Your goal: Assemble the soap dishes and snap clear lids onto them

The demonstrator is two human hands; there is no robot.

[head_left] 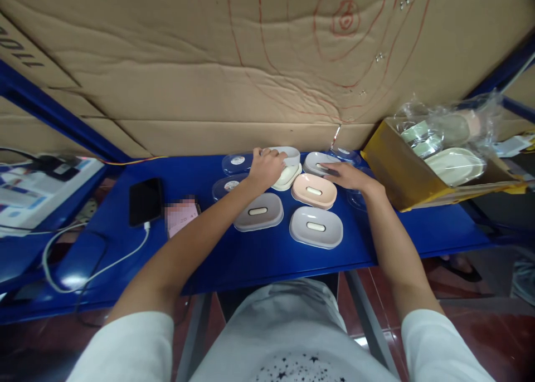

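My left hand point(268, 167) is curled at the left edge of a pale grey soap dish point(290, 154) at the back, with its fingertips partly hidden. A cream soap dish point(288, 176) lies just in front of that dish, close to my left wrist. My right hand point(346, 175) has its fingers stretched out, the tips touching another grey soap dish point(313, 162). Below them sits a peach soap dish point(314, 191) with a white oval piece in its middle. Nearer to me are two more grey dishes, one on the left point(259, 211) and one on the right point(316, 227).
Clear plastic covers point(236, 162) lie on both sides of the dishes. At the right, an open carton point(390, 167) holds plastic-wrapped dishes. A phone point(145, 201) on a white cable and a pink card point(182, 218) rest leftward on the blue table point(267, 268). Cardboard walls the back.
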